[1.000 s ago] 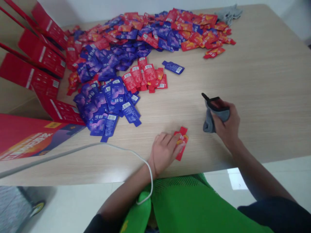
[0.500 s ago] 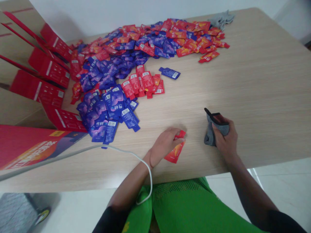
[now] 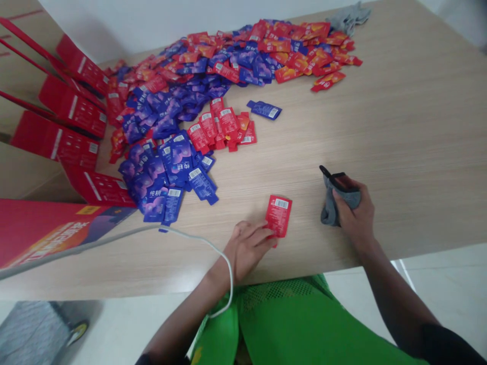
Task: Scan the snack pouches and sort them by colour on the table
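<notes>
Left grip: fingers loosely spread, tips pressing the near edge of red sachet, which lies flat on desk just ahead of it. Right grip: closed round grey cloth. Sachet judged light, limp and slick; pinch at an edge seam.

green mesh garment at 6 o'clock | dark sleeve (short) at 5 o'clock | white cable across left wrist
</notes>
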`<move>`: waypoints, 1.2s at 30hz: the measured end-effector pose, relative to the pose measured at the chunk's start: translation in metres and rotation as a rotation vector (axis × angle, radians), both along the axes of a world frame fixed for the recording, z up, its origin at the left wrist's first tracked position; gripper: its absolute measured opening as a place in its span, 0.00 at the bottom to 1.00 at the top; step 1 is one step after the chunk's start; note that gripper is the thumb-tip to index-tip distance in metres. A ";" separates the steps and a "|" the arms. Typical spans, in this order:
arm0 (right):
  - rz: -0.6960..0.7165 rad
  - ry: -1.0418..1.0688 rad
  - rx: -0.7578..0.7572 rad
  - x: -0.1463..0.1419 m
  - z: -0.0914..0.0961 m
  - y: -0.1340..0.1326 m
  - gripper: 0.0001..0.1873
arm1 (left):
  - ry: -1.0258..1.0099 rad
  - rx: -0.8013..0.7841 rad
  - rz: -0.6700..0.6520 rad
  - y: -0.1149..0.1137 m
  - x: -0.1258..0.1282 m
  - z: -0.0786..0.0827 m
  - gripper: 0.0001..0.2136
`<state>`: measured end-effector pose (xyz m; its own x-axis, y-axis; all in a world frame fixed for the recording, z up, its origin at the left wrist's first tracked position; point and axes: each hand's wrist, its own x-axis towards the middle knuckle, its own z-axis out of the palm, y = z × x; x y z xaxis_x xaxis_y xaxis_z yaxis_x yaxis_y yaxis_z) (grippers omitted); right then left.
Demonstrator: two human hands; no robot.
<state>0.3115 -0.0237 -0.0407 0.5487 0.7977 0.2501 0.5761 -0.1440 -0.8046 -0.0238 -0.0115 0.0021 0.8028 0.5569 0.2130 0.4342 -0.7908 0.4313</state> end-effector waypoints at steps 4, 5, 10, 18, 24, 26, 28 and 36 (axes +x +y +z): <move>0.152 -0.136 -0.051 0.003 0.010 0.004 0.24 | 0.027 0.033 0.019 -0.025 -0.008 -0.020 0.16; 0.196 -0.171 -0.057 0.002 0.015 0.006 0.24 | 0.027 0.042 0.020 -0.029 -0.008 -0.022 0.17; 0.425 -0.274 0.034 -0.028 0.050 0.015 0.25 | -0.069 0.117 0.001 -0.042 -0.002 -0.026 0.18; 1.189 -0.633 -0.004 -0.090 0.027 0.020 0.23 | -0.096 0.081 0.023 -0.047 0.003 -0.036 0.14; 1.068 -0.728 -0.030 -0.076 0.016 0.068 0.27 | -0.108 0.098 -0.014 -0.046 0.003 -0.038 0.19; 1.029 -0.759 -0.024 -0.069 0.018 0.087 0.26 | -0.108 0.102 -0.013 -0.046 0.003 -0.039 0.19; 0.962 -0.796 -0.032 -0.062 0.022 0.105 0.25 | -0.103 0.096 -0.009 -0.046 0.003 -0.039 0.19; 0.787 -0.530 0.174 -0.063 0.059 0.066 0.27 | -0.115 0.036 0.020 -0.048 0.004 -0.037 0.18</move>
<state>0.2485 0.0427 0.0179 -0.3461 0.8171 0.4610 0.7512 0.5357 -0.3856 -0.0199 -0.0599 -0.0347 0.7607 0.5632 0.3226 0.3996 -0.7981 0.4509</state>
